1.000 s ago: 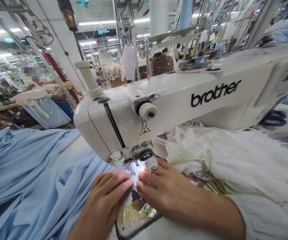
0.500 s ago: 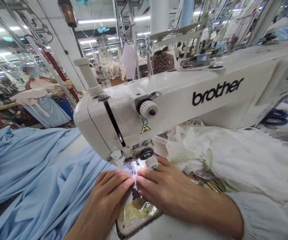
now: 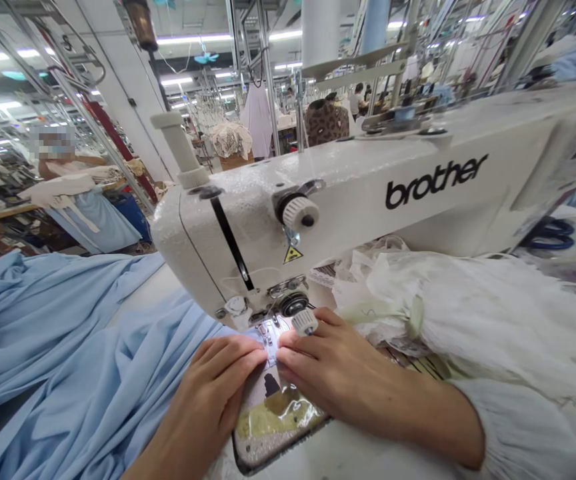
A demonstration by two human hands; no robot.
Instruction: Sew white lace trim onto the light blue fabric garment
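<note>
A white sewing machine spans the view, its lamp lighting the presser foot. Light blue fabric runs in folds from the left up to the foot. Just in front of the foot, my left hand has its fingers pressed together on the blue fabric's edge. My right hand pinches the same piece from the other side, beside a ribbed white knob. A narrow strip of fabric shows between my fingertips; the needle's tip is too small to make out.
White lacy fabric is heaped under the machine arm at right. Blue scissor-like handles lie behind it. The machine's bed plate has a clear cover over its front. Far left, a person stands behind a cloth-covered table.
My fingertips have moved slightly apart, and more of the pale fabric shows between them. My right hand has shifted a little to the right. The person in the background has moved left.
</note>
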